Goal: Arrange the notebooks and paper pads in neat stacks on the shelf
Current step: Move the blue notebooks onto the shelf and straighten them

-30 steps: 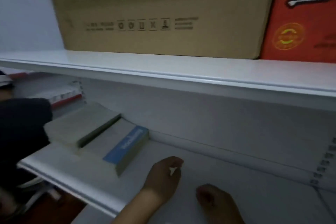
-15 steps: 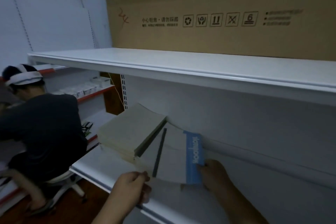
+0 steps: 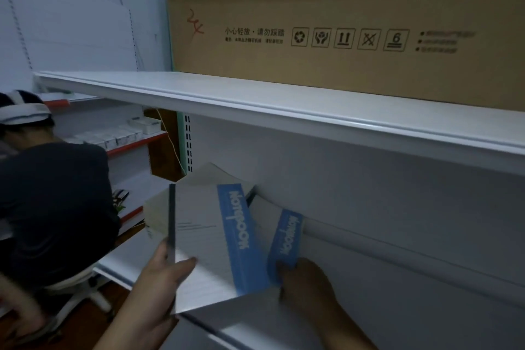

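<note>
Head view: left hand (image 3: 162, 278) pinches the top notebook (image 3: 204, 241) at its near corner, tilted up; right hand (image 3: 306, 284) grips the lower notebook (image 3: 287, 239) on the shelf (image 3: 397, 293), probably steadying it for squaring.

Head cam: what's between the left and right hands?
In the head view, the top notebook fills the gap; the left hand grips its spine edge, and the right hand holds the lower notebook.
</note>
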Available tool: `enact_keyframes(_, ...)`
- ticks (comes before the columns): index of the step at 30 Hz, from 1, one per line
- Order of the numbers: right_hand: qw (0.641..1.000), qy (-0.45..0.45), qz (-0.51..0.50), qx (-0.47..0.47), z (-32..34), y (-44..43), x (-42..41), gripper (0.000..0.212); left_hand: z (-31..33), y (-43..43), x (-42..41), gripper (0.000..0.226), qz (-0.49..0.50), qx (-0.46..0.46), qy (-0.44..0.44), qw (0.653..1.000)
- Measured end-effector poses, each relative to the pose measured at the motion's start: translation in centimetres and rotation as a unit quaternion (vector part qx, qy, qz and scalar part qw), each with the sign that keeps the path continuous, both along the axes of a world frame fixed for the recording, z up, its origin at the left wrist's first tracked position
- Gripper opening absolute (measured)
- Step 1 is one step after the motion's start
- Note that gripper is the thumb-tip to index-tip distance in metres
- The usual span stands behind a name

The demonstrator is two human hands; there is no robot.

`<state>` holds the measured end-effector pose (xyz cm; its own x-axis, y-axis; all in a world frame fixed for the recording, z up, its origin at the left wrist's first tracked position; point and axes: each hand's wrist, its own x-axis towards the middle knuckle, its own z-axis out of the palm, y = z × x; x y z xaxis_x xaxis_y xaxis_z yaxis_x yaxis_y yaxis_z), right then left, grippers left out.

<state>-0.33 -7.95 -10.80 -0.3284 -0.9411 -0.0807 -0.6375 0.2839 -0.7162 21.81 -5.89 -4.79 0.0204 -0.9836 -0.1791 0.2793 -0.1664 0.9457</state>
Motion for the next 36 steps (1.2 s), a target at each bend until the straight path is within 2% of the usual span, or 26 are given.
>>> enact_keyframes(1, 1.000, -0.004, -0.015, -0.007, 0.3, 0.4, -1.1, 0.037, 0.1, 0.2, 0.6, 0.041, -0.004, 0.001, -0.014, 1.000)
enact_keyframes(2, 0.998, -0.051, -0.036, -0.012, 0.9, 0.8, -2.4, 0.031, 0.1, 0.4, 1.1, 0.042, -0.009, 0.000, -0.027, 1.000)
enact_keyframes(4, 0.967, -0.238, -0.084, -0.049, 2.3, 2.6, -5.1, 0.019, 0.3, 0.5, 1.8, 0.043, -0.011, -0.008, -0.054, 0.998)
enact_keyframes(6, 0.923, -0.367, -0.088, -0.073, 3.7, 4.7, -6.4, 0.014, 0.5, 0.6, 1.4, 0.040, -0.014, -0.014, -0.060, 0.998)
enact_keyframes(8, 0.917, -0.391, -0.047, -0.067, 4.6, 5.5, -5.2, 0.013, 0.4, 0.5, 0.0, 0.037, -0.028, -0.008, -0.040, 0.999)
enact_keyframes(10, 0.937, -0.346, -0.006, -0.054, 4.9, 4.9, -2.8, 0.019, 0.3, 0.5, -1.6, 0.039, -0.052, -0.002, -0.027, 0.998)
enact_keyframes(12, 0.960, -0.269, -0.001, -0.075, 4.4, 3.5, -0.9, 0.035, 0.3, 0.7, -2.3, 0.039, -0.040, -0.003, -0.023, 0.999)
enact_keyframes(14, 0.978, -0.179, -0.009, -0.106, 3.7, 1.8, -0.2, 0.032, 0.5, 0.7, -2.0, 0.040, -0.018, 0.001, -0.013, 1.000)
enact_keyframes(15, 0.990, -0.124, -0.005, -0.073, 3.3, 1.0, 0.1, 0.027, 0.6, 0.7, -1.8, 0.038, -0.012, 0.003, -0.015, 1.000)
enact_keyframes(17, 1.000, -0.010, 0.008, 0.005, 1.8, -0.4, 0.0, 0.039, 0.9, 0.6, -1.4, 0.035, 0.002, 0.007, -0.021, 1.000)
enact_keyframes(19, 1.000, 0.026, 0.000, 0.010, 1.1, -0.3, -0.7, 0.040, 1.1, 0.7, -1.1, 0.034, 0.010, 0.005, -0.037, 0.999)
enact_keyframes(20, 1.000, -0.019, -0.015, -0.003, 1.5, 0.0, -1.6, 0.033, 1.3, 0.8, -1.0, 0.033, 0.012, 0.004, -0.045, 0.999)
enact_keyframes(21, 0.994, -0.102, -0.033, -0.015, 2.1, 0.7, -3.0, 0.023, 1.3, 0.9, -0.7, 0.032, 0.012, 0.002, -0.052, 0.999)
enact_keyframes(24, 0.935, -0.335, -0.091, -0.066, 4.1, 3.8, -7.7, 0.011, 1.5, 1.1, -0.3, 0.030, 0.016, -0.008, -0.071, 0.997)
enact_keyframes(25, 0.918, -0.378, -0.096, -0.076, 4.9, 4.7, -8.2, 0.010, 1.4, 1.0, -0.5, 0.030, 0.017, -0.006, -0.072, 0.997)
enact_keyframes(27, 0.907, -0.407, -0.069, -0.080, 6.1, 5.5, -7.4, 0.012, 1.5, 0.8, -1.3, 0.028, 0.020, 0.000, -0.060, 0.998)
enact_keyframes(31, 0.950, -0.300, 0.006, -0.086, 6.2, 3.5, -3.0, 0.033, 1.3, 0.7, -2.8, 0.018, -0.018, 0.000, -0.049, 0.999)
enact_keyframes(33, 0.979, -0.181, -0.019, -0.090, 4.6, 1.2, -1.6, 0.033, 1.3, 0.8, -2.8, 0.029, -0.015, -0.008, -0.057, 0.998)
enact_keyframes(34, 0.992, -0.100, -0.032, -0.066, 3.8, 0.2, -1.2, 0.035, 1.4, 0.8, -2.9, 0.033, -0.009, -0.009, -0.058, 0.998)
enact_keyframes(36, 1.000, 0.012, 0.010, 0.004, 1.4, -1.6, -1.0, 0.037, 1.4, 0.7, -2.8, 0.034, -0.014, -0.013, -0.064, 0.998)
